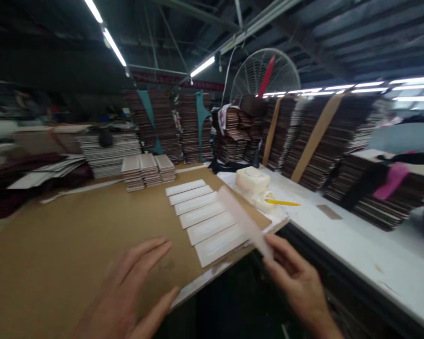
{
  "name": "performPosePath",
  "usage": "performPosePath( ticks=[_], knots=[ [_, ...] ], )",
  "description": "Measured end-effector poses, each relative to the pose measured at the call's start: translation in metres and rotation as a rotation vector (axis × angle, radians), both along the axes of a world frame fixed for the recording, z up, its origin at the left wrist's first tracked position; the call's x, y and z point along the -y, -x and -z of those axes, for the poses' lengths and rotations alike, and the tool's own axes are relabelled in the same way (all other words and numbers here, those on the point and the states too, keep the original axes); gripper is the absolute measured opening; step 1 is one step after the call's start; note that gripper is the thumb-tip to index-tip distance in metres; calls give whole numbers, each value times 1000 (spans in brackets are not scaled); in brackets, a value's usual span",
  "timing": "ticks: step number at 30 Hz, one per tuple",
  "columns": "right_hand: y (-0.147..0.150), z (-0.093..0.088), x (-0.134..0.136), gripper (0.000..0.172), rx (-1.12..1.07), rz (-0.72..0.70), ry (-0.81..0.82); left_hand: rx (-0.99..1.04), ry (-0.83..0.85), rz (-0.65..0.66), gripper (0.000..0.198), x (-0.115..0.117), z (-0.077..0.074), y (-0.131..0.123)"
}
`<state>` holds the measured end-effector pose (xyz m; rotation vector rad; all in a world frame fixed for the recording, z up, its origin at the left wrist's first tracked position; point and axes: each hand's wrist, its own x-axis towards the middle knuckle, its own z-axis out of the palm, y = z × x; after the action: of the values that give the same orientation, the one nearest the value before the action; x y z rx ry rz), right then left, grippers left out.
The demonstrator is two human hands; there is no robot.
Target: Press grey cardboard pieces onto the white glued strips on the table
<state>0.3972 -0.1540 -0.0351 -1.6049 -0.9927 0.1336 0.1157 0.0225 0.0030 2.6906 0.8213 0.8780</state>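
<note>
My right hand (297, 278) pinches the near end of a pale rectangular panel (245, 221), which is tilted up at the table's right corner. Beside it lies a row of several similar pale panels (212, 228), overlapping like steps, with whitish, wet-looking patches on their faces. My left hand (130, 287) hovers over the brown tabletop (92, 226), fingers apart and thumb spread, with nothing in it. Just past the raised panel stands a cream-coloured tub (252, 183), its sides caked. A yellow stick (282, 202), perhaps a brush handle, pokes out near its base.
Small stacks of pale panels (148, 169) stand at the table's back edge. Tall strapped stacks of dark boards (311, 136) line the white table (367, 263) on the right. A large fan (265, 75) rises behind. A dark gap separates the two tables in front.
</note>
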Motion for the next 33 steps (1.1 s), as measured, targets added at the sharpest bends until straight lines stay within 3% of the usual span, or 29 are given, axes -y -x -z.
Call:
performPosePath(
  ticks=[2, 4, 11, 15, 19, 25, 33],
  knots=[
    [-22, 4, -4, 42, -274, 74, 3, -105, 80, 1, 44, -1, 1, -5],
    [-36, 11, -16, 49, -341, 78, 11, -220, 187, 5, 41, 0, 6, -15],
    [-58, 36, -46, 54, 241, 141, 230, -274, 357, 30, 46, 20, 21, -49],
    [-58, 42, -45, 56, 352, 133, 309, -281, 402, 26, 46, 27, 26, -54],
    [-47, 42, -41, 58, 356, 123, 288, -255, 410, 19, 46, 31, 30, -52],
    [-9, 41, -35, 57, 450, 88, 286, -260, 422, -44, 47, 38, 26, -18],
    [83, 40, -51, 46, 612, -116, 131, -215, 370, -274, 41, 54, 26, 74]
  ],
)
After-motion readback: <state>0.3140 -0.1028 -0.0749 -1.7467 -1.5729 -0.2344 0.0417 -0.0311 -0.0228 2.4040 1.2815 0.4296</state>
